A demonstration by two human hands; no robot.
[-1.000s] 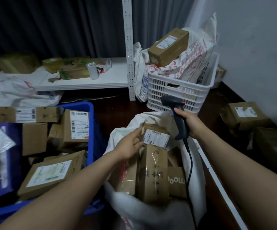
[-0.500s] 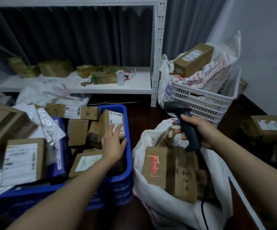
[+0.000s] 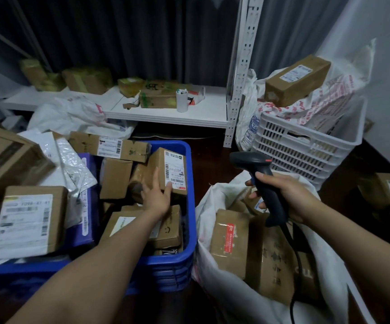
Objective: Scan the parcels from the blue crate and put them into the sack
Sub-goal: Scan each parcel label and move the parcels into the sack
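Left hand point(image 3: 157, 198): since a second ago it has crossed from the sack point(image 3: 209, 206) to the blue crate point(image 3: 190, 183); my fingers are spread and fairly straight, tips on the lower edge of the labelled parcel point(image 3: 166, 167). As far as I can see, no real grip yet.
Labelled parcel: upright in the crate's far right corner, against the right wall.
Right hand point(image 3: 287, 197): curled round the barcode scanner point(image 3: 251, 159), held above the sack.
Sack: mouth open, boxes inside, just beside the crate's right wall.
Floor point(image 3: 210, 155): dark strip beyond, towards the white basket point(image 3: 306, 148).
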